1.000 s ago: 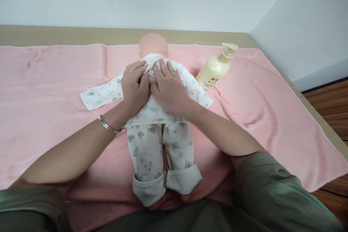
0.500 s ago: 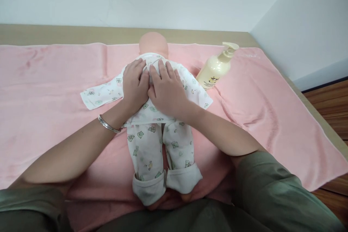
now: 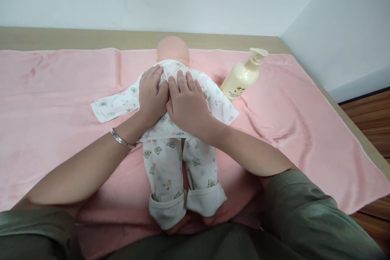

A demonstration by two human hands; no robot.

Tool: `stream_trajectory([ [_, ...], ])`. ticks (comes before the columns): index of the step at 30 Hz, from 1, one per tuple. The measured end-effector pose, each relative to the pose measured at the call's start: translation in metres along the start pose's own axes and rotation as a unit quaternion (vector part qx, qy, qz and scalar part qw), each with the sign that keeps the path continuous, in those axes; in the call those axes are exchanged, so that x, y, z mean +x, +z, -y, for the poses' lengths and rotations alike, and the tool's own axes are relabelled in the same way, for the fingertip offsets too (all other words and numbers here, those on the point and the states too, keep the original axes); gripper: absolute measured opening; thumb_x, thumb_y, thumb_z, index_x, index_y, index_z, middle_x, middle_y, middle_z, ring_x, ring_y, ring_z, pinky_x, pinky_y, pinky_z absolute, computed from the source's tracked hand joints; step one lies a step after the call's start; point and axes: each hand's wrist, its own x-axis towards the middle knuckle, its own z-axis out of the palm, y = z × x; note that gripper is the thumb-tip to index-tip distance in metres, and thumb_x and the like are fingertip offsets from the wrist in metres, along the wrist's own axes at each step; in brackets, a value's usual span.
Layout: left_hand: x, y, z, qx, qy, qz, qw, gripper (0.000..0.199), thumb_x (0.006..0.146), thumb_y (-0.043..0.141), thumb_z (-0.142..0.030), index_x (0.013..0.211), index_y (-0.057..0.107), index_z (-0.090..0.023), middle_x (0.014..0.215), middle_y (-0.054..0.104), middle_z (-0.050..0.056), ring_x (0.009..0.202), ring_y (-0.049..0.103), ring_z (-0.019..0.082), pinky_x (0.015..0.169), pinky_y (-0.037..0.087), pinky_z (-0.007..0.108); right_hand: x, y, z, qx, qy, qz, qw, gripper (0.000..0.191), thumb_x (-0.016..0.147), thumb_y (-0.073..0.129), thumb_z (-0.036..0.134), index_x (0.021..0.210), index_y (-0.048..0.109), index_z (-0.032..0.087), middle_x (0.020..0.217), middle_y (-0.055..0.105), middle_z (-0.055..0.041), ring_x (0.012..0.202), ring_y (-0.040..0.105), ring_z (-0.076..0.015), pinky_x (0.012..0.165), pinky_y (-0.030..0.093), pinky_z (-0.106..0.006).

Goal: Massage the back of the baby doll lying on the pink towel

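Note:
A baby doll (image 3: 173, 48) lies face down, its bald head toward the wall. It wears a white printed top (image 3: 164, 128) and matching trousers (image 3: 167, 162) with turned-up cuffs. My left hand (image 3: 152, 93) rests flat on the left side of the doll's upper back, with a silver bangle at the wrist. Beside it, my right hand (image 3: 190, 103) lies flat on the right side of the back, fingers stretched toward the head. The thumbs meet near the middle. Neither hand grips anything. The doll's face and hands are hidden.
A pale yellow pump bottle (image 3: 242, 77) leans beside the doll's right sleeve. Under everything spreads a pink towel (image 3: 55, 130) with some creases at right. The wooden tabletop (image 3: 70, 38) shows along the white wall (image 3: 189, 0) behind.
Both hands stay on the doll's back, with only a very slight shift. The doll and the bottle keep their places.

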Motion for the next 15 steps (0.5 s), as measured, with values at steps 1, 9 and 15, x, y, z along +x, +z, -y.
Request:
stream_trajectory([
  [1, 0.0, 0.0, -0.001, 0.004, -0.006, -0.016, 1.0, 0.062, 0.1, 0.035, -0.059, 0.131, 0.069, -0.017, 0.149, 0.069, 0.009, 0.146, 0.059, 0.028, 0.131, 0.043, 0.054, 0.001, -0.002, -0.001, 0.001, -0.007, 0.007, 1.0, 0.062, 0.107, 0.041, 0.025, 0.168, 0.039, 0.009, 0.178, 0.031, -0.0179, 0.17, 0.023, -0.0408, 0.141, 0.024, -0.064],
  [9, -0.006, 0.006, 0.001, -0.035, 0.099, -0.075, 0.992, 0.032, 0.089, 0.058, -0.039, 0.111, 0.075, -0.023, 0.133, 0.078, 0.009, 0.133, 0.068, 0.029, 0.128, 0.049, 0.05, 0.045, -0.005, -0.036, 0.039, 0.055, 0.023, 0.997, 0.069, 0.11, 0.041, 0.031, 0.169, 0.03, 0.0, 0.179, 0.027, -0.0204, 0.171, 0.022, -0.0344, 0.144, 0.02, -0.052],
  [15, -0.003, 0.007, 0.002, -0.048, -0.016, -0.058, 0.997, 0.047, 0.093, 0.051, -0.034, 0.132, 0.07, -0.017, 0.149, 0.068, 0.014, 0.147, 0.057, 0.031, 0.133, 0.041, 0.054, 0.012, -0.003, -0.008, -0.01, 0.034, 0.022, 0.999, 0.066, 0.11, 0.039, 0.028, 0.169, 0.032, -0.002, 0.177, 0.029, -0.0251, 0.17, 0.025, -0.0391, 0.143, 0.021, -0.054],
])
